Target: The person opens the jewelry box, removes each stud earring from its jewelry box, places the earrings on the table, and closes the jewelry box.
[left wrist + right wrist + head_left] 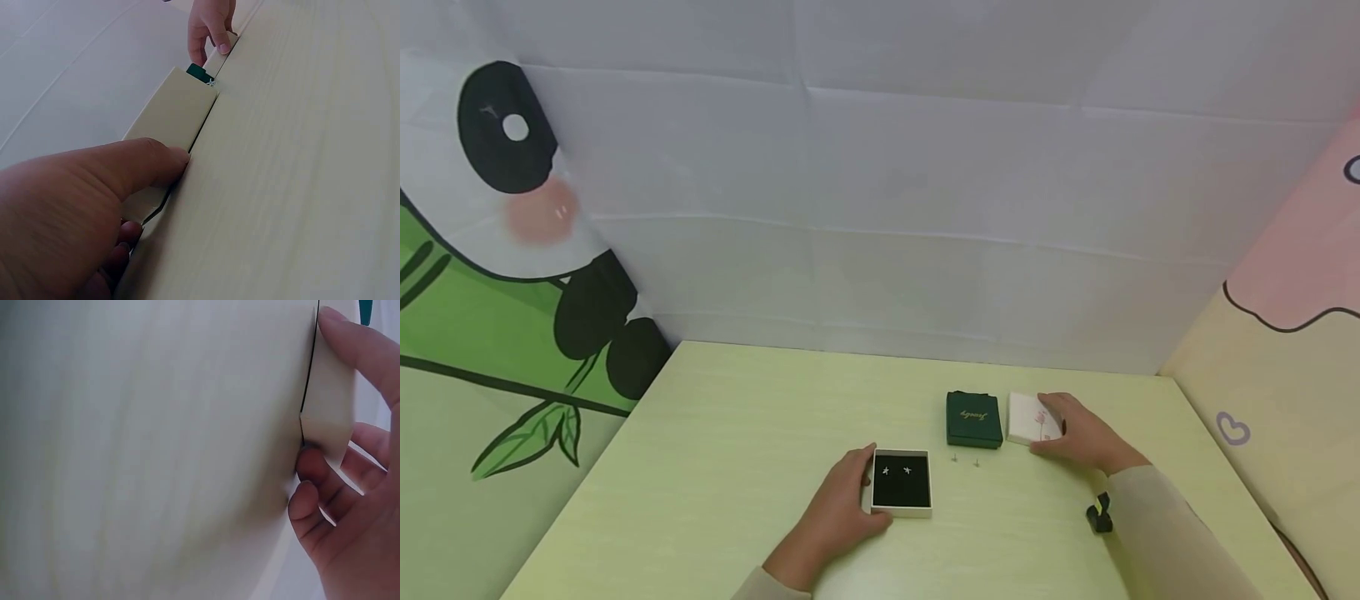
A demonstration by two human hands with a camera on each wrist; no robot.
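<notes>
Gripping the open box point(904, 512) at its L end, the L hand point(841, 507) had its thumb on the near wall & fingers at the far L corner, box btwn them on the table point(737, 417). Two star studs point(907, 471) sat on its black insert point(901, 493). The R hand point(1084, 433) gripped the R part of the white printed piece point(1023, 418) (lid or box, couldn't tell), thumb on near edge, fingers on far edge. Green box point(973, 425) lay just L of it, two tiny pins point(954, 457) near.

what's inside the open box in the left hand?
A black insert with two small, silvery star-like pieces on it. Anything beneath the insert is covered, so can't be seen.
</notes>
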